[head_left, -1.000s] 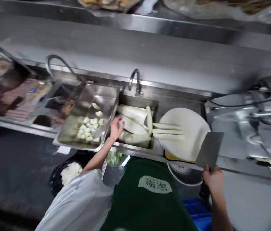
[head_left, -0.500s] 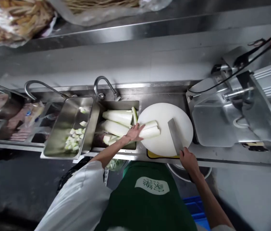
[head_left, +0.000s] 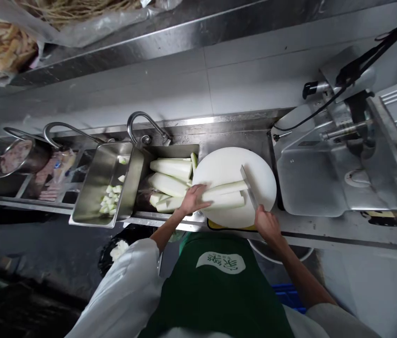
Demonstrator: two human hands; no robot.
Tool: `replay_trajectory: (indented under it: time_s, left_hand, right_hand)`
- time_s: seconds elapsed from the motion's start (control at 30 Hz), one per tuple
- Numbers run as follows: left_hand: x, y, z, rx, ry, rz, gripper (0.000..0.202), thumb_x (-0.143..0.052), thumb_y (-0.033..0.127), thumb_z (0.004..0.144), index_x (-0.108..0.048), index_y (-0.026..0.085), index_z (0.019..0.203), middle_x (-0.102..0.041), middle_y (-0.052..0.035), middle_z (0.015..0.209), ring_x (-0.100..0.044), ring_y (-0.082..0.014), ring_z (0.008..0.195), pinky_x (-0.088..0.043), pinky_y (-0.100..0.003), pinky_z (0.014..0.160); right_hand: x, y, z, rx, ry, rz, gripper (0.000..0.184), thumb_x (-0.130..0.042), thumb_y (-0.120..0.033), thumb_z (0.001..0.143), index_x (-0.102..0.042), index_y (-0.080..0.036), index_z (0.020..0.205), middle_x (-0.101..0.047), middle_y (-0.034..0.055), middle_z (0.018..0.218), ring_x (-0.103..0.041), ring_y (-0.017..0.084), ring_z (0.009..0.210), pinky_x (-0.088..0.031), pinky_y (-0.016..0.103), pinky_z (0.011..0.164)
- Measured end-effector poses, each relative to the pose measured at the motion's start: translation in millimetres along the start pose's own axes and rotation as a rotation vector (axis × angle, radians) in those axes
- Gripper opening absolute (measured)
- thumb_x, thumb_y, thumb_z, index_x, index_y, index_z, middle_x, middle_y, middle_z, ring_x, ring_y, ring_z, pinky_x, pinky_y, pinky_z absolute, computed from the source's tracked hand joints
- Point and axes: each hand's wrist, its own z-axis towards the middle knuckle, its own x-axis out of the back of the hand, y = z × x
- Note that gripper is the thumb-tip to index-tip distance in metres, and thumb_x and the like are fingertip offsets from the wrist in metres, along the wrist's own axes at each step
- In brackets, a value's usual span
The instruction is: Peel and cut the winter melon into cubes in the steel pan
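Note:
Two long strips of peeled, pale green gourd (head_left: 225, 201) lie side by side on a round white cutting board (head_left: 216, 162). My left hand (head_left: 193, 201) grips them near their left ends, its fingers and thumb partly spread over the strips. My right hand (head_left: 267, 226) is closed round the handle of a cleaver (head_left: 249, 187). Its blade stands nearly edge-on at the strips' right ends; whether it touches them I cannot tell. Left of the board, more peeled gourd pieces (head_left: 169, 184) rest in a sink (head_left: 173, 151).
A deep steel pan (head_left: 95, 185) with cut gourd chunks (head_left: 110, 199) stands left of the sink, below curved faucets (head_left: 145, 115). To the board's right is a metal slicing machine (head_left: 313, 180). A shelf (head_left: 191, 40) with bagged food runs overhead. Below the counter sits a black-lined bin (head_left: 105, 253).
The gourd strips now reach farther right across the board, and more of their length shows. The cleaver's blade has turned from flat to nearly edge-on, beside their ends. The view has shifted slightly.

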Motion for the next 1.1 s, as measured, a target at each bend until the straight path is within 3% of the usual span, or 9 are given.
replay_trajectory:
  time_s: [0.07,0.13,0.3,0.47,0.6,0.8,0.9,1.0,1.1]
  left_hand:
    - [-4.8,-16.5,-18.3,0.020,0.089,-0.153,0.089,-0.081,0.060,0.082,-0.045,0.025,0.156,-0.048,-0.0153,0.157,-0.046,-0.0316,0.146,-0.042,-0.050,0.120]
    - [-19.4,-20.3,-26.3,0.010,0.148,-0.276,0.085,-0.082,0.058,0.081,-0.050,0.022,0.152,-0.050,-0.0169,0.156,-0.047,-0.0307,0.146,-0.043,-0.051,0.120]
    - [-58.7,4.2,-16.5,0.083,0.429,-0.451,0.044,-0.066,0.052,0.093,-0.069,0.019,0.123,-0.069,-0.0153,0.129,-0.063,-0.0271,0.126,-0.051,-0.051,0.112]
    - [-64.2,21.3,0.8,0.188,0.554,-0.498,0.033,-0.054,0.046,0.098,-0.073,0.020,0.091,-0.073,-0.0126,0.108,-0.069,-0.0246,0.107,-0.057,-0.047,0.100]
    - [-61.7,24.7,12.2,0.223,0.558,-0.532,0.034,-0.049,0.043,0.099,-0.070,0.019,0.086,-0.071,-0.0110,0.096,-0.068,-0.0225,0.097,-0.058,-0.041,0.092]
    - [-58.2,23.3,11.7,0.264,0.526,-0.559,0.037,-0.044,0.043,0.104,-0.067,0.019,0.089,-0.067,-0.0100,0.101,-0.066,-0.0215,0.105,-0.055,-0.039,0.099]
    - [-54.2,23.3,5.1,0.178,0.411,-0.429,0.039,-0.062,0.056,0.096,-0.071,0.020,0.108,-0.065,-0.0111,0.114,-0.063,-0.0247,0.114,-0.053,-0.042,0.105]
    - [-51.8,23.7,-1.6,0.068,0.224,-0.204,0.070,-0.079,0.066,0.079,-0.066,0.023,0.133,-0.059,-0.0138,0.135,-0.055,-0.0321,0.126,-0.048,-0.048,0.111]
    - [-52.8,24.2,-5.1,0.067,0.137,-0.068,0.078,-0.077,0.067,0.082,-0.060,0.025,0.145,-0.057,-0.0144,0.143,-0.052,-0.0351,0.130,-0.045,-0.050,0.112]
  right_hand:
    - [-0.4,-13.3,-2.6,-0.011,0.000,0.016,0.031,-0.030,-0.010,0.104,-0.057,-0.007,0.121,-0.076,0.0215,0.098,-0.076,0.031,0.097,-0.049,0.035,0.079]
    - [0.4,-25.9,-4.5,-0.007,0.000,0.002,0.031,-0.032,-0.008,0.103,-0.056,-0.007,0.122,-0.076,0.0216,0.099,-0.076,0.030,0.098,-0.049,0.034,0.080]
    - [2.2,-34.1,-3.3,0.039,-0.019,-0.059,0.029,-0.034,-0.011,0.104,-0.057,-0.009,0.121,-0.077,0.0197,0.101,-0.075,0.027,0.099,-0.048,0.031,0.081]
    - [4.1,-15.0,4.2,0.045,-0.027,-0.085,0.032,-0.030,-0.017,0.107,-0.057,-0.009,0.121,-0.076,0.0191,0.101,-0.075,0.027,0.097,-0.045,0.030,0.078]
    - [5.9,-6.6,9.8,0.059,-0.026,-0.109,0.031,-0.031,-0.018,0.108,-0.057,-0.009,0.120,-0.076,0.0194,0.102,-0.074,0.027,0.096,-0.043,0.031,0.077]
    - [3.3,-2.1,12.0,0.068,-0.040,-0.135,0.032,-0.029,-0.020,0.109,-0.057,-0.010,0.121,-0.076,0.0185,0.103,-0.074,0.028,0.097,-0.043,0.031,0.077]
    - [1.8,-6.4,10.8,0.046,-0.055,-0.120,0.034,-0.027,-0.019,0.108,-0.056,-0.010,0.123,-0.076,0.0181,0.103,-0.074,0.028,0.099,-0.044,0.031,0.078]
    - [-0.4,-17.8,10.6,0.020,-0.057,-0.114,0.034,-0.027,-0.015,0.107,-0.055,-0.009,0.125,-0.076,0.0193,0.104,-0.074,0.028,0.100,-0.046,0.032,0.080]
    - [-1.0,-27.5,13.6,0.001,-0.058,-0.121,0.033,-0.028,-0.013,0.105,-0.055,-0.009,0.125,-0.075,0.0211,0.105,-0.074,0.029,0.102,-0.047,0.033,0.081]
